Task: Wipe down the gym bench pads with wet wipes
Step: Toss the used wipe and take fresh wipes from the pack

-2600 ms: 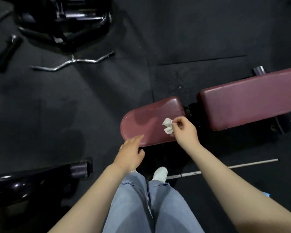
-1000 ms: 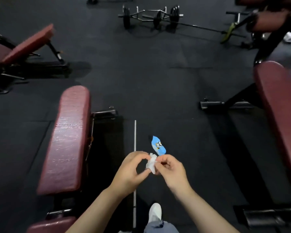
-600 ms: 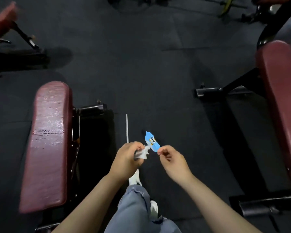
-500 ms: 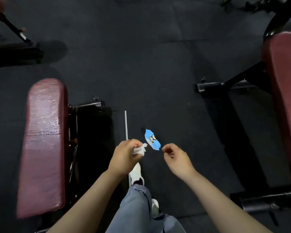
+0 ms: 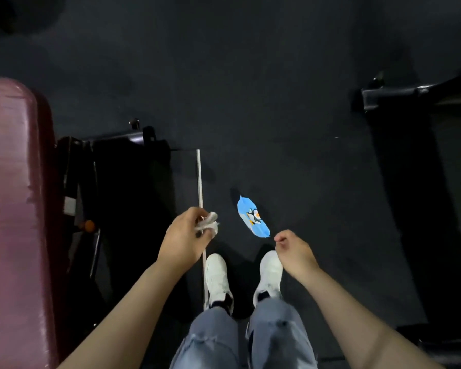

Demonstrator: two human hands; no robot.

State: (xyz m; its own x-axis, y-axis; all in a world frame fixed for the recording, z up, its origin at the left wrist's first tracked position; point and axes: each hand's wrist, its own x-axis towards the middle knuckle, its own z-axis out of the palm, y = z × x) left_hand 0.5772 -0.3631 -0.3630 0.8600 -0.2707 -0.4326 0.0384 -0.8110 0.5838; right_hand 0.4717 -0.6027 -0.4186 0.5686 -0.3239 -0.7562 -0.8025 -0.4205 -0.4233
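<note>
While the maroon bench pad [image 5: 10,209] runs along the left edge of the view above the black floor mat [image 5: 250,75], the person stands between two benches with a used wipe in hand. Just right of the pad sits the bench's dark frame [image 5: 104,166], and a thin pale strip [image 5: 199,182] lies on the floor beside it. The left hand [image 5: 183,241] grasps the crumpled white wet wipe [image 5: 208,224], pinched between thumb and fingers. Farther right, the blue wipe packet [image 5: 252,217] lies on the mat ahead of the white shoes [image 5: 217,278]; it bears a penguin picture, but no writing is legible. The right hand [image 5: 293,251] is loosely curled near the packet, holding nothing. The step looks like swapping wipes: next calls for reaching down to the packet for a fresh one. Another bench's frame [image 5: 415,94] lies at the right edge.
</note>
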